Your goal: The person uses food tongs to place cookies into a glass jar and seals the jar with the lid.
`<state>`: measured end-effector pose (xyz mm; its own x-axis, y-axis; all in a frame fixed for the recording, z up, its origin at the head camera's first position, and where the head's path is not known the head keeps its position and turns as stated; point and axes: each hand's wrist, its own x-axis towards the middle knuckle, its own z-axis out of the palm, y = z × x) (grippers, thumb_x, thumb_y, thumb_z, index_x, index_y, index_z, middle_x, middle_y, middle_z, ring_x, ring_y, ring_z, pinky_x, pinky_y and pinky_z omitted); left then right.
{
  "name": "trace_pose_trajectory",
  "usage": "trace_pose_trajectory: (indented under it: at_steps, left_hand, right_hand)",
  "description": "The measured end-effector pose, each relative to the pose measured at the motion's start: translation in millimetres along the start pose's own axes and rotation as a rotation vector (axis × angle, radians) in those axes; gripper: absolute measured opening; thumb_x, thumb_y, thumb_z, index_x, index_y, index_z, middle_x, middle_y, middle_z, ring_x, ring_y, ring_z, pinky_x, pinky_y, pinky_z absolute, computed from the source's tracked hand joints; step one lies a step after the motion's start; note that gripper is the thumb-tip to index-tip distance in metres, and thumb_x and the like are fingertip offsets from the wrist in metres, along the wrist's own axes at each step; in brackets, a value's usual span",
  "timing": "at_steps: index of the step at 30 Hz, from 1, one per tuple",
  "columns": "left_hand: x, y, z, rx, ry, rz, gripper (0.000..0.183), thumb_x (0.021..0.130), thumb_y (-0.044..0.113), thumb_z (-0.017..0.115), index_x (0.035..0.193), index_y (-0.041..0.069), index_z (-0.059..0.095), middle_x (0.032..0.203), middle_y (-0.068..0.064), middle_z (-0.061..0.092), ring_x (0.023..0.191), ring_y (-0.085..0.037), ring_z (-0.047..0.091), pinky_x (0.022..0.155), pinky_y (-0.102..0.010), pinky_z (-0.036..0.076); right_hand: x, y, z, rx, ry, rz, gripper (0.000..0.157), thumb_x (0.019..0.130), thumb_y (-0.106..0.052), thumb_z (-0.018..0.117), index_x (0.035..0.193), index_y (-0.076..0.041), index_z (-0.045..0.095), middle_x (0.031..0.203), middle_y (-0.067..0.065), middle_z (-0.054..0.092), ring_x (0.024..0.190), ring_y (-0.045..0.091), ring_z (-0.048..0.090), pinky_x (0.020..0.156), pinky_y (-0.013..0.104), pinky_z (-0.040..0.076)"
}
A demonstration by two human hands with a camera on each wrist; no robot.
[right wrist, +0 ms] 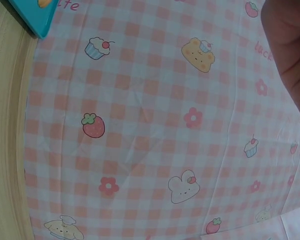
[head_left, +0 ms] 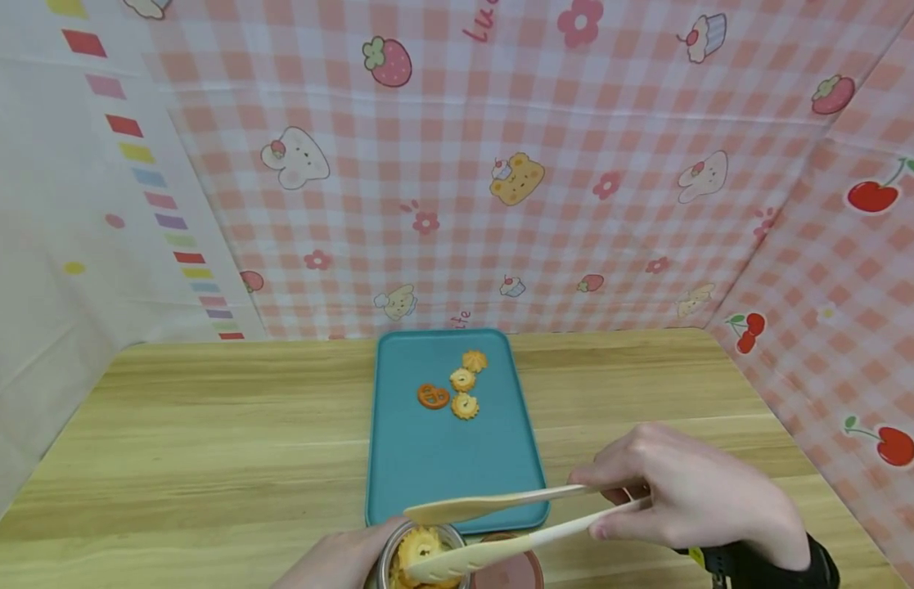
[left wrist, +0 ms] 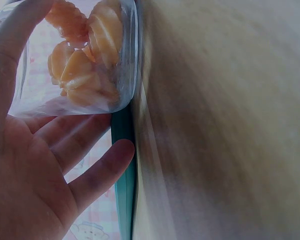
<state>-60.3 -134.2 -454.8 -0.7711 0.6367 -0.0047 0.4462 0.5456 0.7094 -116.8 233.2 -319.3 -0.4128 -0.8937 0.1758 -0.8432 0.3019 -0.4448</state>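
Observation:
At the bottom of the head view my left hand [head_left: 337,563] holds a clear jar [head_left: 385,566] of butter cookies [head_left: 420,543]. The left wrist view shows the thumb and fingers around the jar's wall, with the little finger [left wrist: 102,172] spread near the tray's edge. My right hand [head_left: 695,495] grips cream-coloured tongs [head_left: 501,553] from the right. Their arms are spread; the lower tip reaches into the jar mouth over a cookie, while the upper tip is above the far rim. In the right wrist view only part of the right hand [right wrist: 292,50] shows.
Beyond the jar lies a teal tray [head_left: 416,466] bearing a pretzel [head_left: 433,397] and three cookies [head_left: 462,379] in a rough column. A reddish round lid [head_left: 511,571] is right of the jar, partly under the tongs. Checked cloth [head_left: 457,164] hangs behind the wooden table [head_left: 228,442].

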Motion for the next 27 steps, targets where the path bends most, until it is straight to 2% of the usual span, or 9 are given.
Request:
trace_pose_trajectory:
  at_steps: [5, 8, 13, 19, 23, 25, 27]
  left_hand:
    - [0.5, 0.1, -0.1, -0.003, -0.012, -0.011, 0.064, 0.083, 0.055, 0.066, 0.134, 0.018, 0.053, 0.112, 0.011, 0.064, 0.093, -0.005, 0.061, 0.072, -0.03, 0.051]
    - [1.2, 0.1, 0.3, 0.034, -0.007, -0.005, 0.064, 0.082, 0.056, 0.067, 0.132, 0.019, 0.053, 0.111, 0.01, 0.064, 0.091, -0.007, 0.062, 0.071, -0.031, 0.051]
    - [0.8, 1.5, 0.5, 0.036, -0.002, -0.02, 0.061, 0.081, 0.06, 0.065, 0.13, 0.027, 0.052, 0.109, 0.014, 0.062, 0.089, -0.006, 0.062, 0.069, -0.03, 0.051]
    - [0.0, 3.6, 0.1, 0.019, 0.012, -0.024, 0.059, 0.08, 0.061, 0.065, 0.13, 0.031, 0.053, 0.108, 0.017, 0.061, 0.09, -0.004, 0.061, 0.071, -0.03, 0.051]
    - [0.5, 4.9, 0.9, -0.034, 0.007, -0.035, 0.06, 0.08, 0.062, 0.065, 0.133, 0.037, 0.05, 0.108, 0.02, 0.061, 0.091, -0.002, 0.06, 0.071, -0.03, 0.05]
    - [1.4, 4.9, 1.4, -0.052, 0.002, -0.026, 0.061, 0.08, 0.061, 0.065, 0.135, 0.039, 0.048, 0.109, 0.02, 0.06, 0.091, -0.001, 0.059, 0.071, -0.03, 0.05]
    - [1.7, 4.0, 1.4, -0.025, 0.008, 0.006, 0.064, 0.081, 0.06, 0.065, 0.137, 0.035, 0.048, 0.112, 0.018, 0.061, 0.092, -0.002, 0.059, 0.072, -0.03, 0.051]
  right_hand:
    - [0.8, -2.9, -0.3, -0.001, -0.025, 0.06, 0.017, 0.087, -0.032, 0.071, 0.101, -0.035, 0.062, 0.067, -0.023, 0.039, 0.057, -0.011, 0.03, 0.049, 0.004, 0.026]
    - [1.2, -3.3, 0.0, 0.0, -0.03, 0.078, 0.018, 0.086, -0.033, 0.071, 0.102, -0.037, 0.062, 0.068, -0.024, 0.04, 0.056, -0.012, 0.03, 0.048, 0.005, 0.027]
    - [1.2, -0.9, 1.5, 0.008, -0.01, 0.042, 0.02, 0.087, -0.031, 0.07, 0.106, -0.035, 0.063, 0.069, -0.022, 0.042, 0.057, -0.011, 0.03, 0.048, 0.004, 0.026]
    - [2.6, 0.5, 3.2, 0.022, -0.011, 0.076, 0.027, 0.087, -0.034, 0.069, 0.114, -0.034, 0.065, 0.069, -0.023, 0.044, 0.057, -0.01, 0.033, 0.048, 0.005, 0.027]
    - [4.9, 0.3, 3.6, 0.024, -0.001, 0.084, 0.031, 0.088, -0.035, 0.069, 0.119, -0.029, 0.066, 0.07, -0.024, 0.045, 0.057, -0.01, 0.034, 0.048, 0.005, 0.029]
    - [6.4, 0.6, 4.0, 0.015, 0.017, 0.07, 0.033, 0.088, -0.034, 0.069, 0.12, -0.026, 0.067, 0.07, -0.023, 0.045, 0.057, -0.01, 0.035, 0.048, 0.004, 0.029]
    - [8.0, 1.4, 4.6, 0.003, 0.041, 0.049, 0.032, 0.088, -0.032, 0.069, 0.119, -0.024, 0.067, 0.07, -0.022, 0.044, 0.057, -0.01, 0.035, 0.049, 0.004, 0.03]
